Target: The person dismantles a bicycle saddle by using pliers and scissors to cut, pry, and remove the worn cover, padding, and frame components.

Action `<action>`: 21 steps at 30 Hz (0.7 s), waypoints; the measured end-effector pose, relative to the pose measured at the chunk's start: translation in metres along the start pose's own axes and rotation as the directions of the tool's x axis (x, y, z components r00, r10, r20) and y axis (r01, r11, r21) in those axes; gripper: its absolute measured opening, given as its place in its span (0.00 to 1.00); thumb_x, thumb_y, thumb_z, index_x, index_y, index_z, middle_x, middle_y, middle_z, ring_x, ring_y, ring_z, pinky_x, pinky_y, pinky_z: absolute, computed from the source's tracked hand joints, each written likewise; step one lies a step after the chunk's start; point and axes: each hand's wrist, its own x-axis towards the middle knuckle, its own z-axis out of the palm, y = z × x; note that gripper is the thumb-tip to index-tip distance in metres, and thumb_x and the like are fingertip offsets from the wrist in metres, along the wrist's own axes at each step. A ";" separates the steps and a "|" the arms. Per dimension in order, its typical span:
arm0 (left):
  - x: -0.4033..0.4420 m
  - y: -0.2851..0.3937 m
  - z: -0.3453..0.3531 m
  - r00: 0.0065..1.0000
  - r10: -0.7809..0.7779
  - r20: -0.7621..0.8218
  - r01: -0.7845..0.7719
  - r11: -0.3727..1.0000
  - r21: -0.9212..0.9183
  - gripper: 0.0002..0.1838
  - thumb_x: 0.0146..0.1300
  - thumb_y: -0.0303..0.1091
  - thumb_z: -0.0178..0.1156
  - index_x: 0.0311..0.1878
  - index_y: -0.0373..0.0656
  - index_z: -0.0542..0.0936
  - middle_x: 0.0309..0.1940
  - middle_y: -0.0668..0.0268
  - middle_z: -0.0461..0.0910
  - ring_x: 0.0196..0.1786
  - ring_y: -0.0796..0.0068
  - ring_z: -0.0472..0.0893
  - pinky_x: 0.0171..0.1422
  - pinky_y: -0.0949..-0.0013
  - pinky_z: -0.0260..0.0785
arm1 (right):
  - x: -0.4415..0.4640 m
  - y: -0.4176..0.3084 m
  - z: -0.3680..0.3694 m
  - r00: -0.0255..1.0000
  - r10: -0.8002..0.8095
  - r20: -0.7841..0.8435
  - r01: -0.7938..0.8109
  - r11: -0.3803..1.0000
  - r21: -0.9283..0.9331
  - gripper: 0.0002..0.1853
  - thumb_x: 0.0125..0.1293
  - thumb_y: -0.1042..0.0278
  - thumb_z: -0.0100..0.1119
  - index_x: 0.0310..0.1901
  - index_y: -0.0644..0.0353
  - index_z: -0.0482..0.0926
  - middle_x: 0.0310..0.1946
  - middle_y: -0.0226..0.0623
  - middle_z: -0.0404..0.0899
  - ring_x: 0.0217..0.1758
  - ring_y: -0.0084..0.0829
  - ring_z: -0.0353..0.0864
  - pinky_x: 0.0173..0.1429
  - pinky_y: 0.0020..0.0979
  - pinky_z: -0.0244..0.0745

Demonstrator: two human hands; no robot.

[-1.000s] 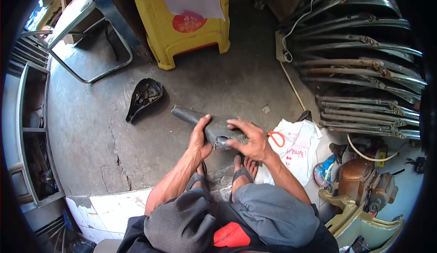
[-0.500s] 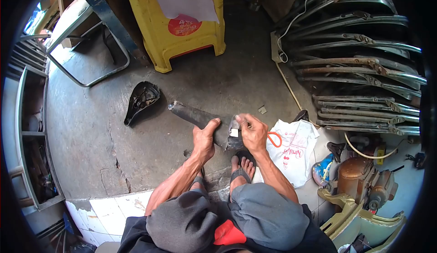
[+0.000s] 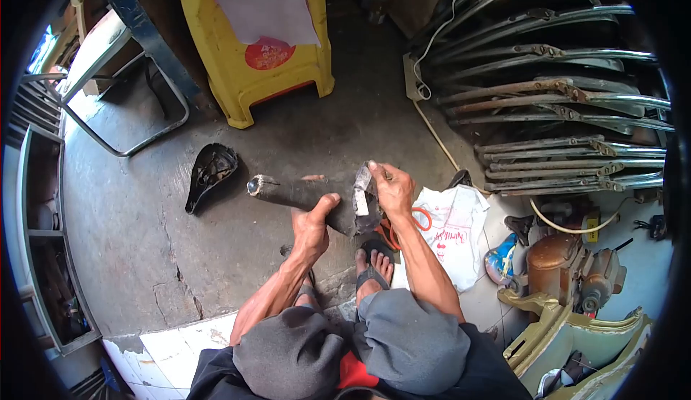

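Note:
My left hand [image 3: 313, 223] is wrapped round the middle of a long, dark, worn saddle-like piece [image 3: 288, 192], thumb on top. The piece's narrow end points left, and its wide end shows a pale patch and a ragged edge. At that wide edge my right hand [image 3: 394, 187] pinches the dark covering between thumb and fingers. An orange loop [image 3: 421, 218] lies just beside my right wrist. To the left on the floor rests a black hollow shell [image 3: 211, 173] of similar shape, its inside facing up.
A yellow stool [image 3: 216, 61] stands ahead with a pale cloth over it. Stacked metal-framed chairs [image 3: 568, 105] fill the right side. A white plastic bag [image 3: 453, 234] and a rusty motor-like part [image 3: 554, 259] lie to the right. A metal-framed chair [image 3: 129, 148] stands at left.
The piece has turned in my hands, so its wide end now shows the pale patch. My right hand has closed on its edge. The view has shifted slightly to the right.

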 end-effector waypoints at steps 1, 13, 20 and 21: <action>0.002 -0.001 -0.001 0.999 -0.038 -0.016 0.037 0.999 -0.034 0.27 0.54 0.27 0.69 0.58 0.38 0.72 0.48 0.62 0.76 0.50 0.71 0.77 0.57 0.66 0.72 | 0.003 0.003 0.003 1.000 -0.014 -0.010 0.014 1.000 -0.007 0.20 0.69 0.49 0.65 0.36 0.62 0.87 0.19 0.45 0.80 0.23 0.39 0.80 0.35 0.41 0.74; -0.006 0.012 -0.008 0.981 -0.070 -0.180 0.048 0.991 -0.128 0.24 0.62 0.33 0.69 0.58 0.38 0.74 0.48 0.64 0.77 0.49 0.73 0.77 0.56 0.67 0.70 | -0.005 -0.069 0.001 0.849 -0.499 0.172 0.526 0.827 -0.199 0.20 0.74 0.48 0.57 0.40 0.60 0.82 0.38 0.41 0.84 0.45 0.48 0.83 0.49 0.45 0.77; 0.004 0.021 -0.015 0.986 0.125 -0.112 -0.088 0.954 0.288 0.18 0.67 0.40 0.66 0.53 0.39 0.82 0.51 0.65 0.81 0.50 0.75 0.76 0.60 0.67 0.67 | 0.000 -0.050 0.031 0.856 -0.513 0.065 0.516 0.844 -0.145 0.24 0.76 0.50 0.56 0.25 0.59 0.76 0.25 0.41 0.77 0.23 0.49 0.79 0.27 0.46 0.72; 0.005 0.021 -0.015 0.982 0.156 -0.102 -0.125 0.957 0.260 0.18 0.67 0.39 0.66 0.54 0.39 0.80 0.52 0.63 0.82 0.52 0.74 0.77 0.61 0.67 0.66 | 0.001 -0.053 0.032 0.870 -0.492 0.026 0.488 0.855 -0.177 0.26 0.76 0.49 0.55 0.23 0.60 0.78 0.21 0.43 0.78 0.23 0.49 0.80 0.28 0.45 0.73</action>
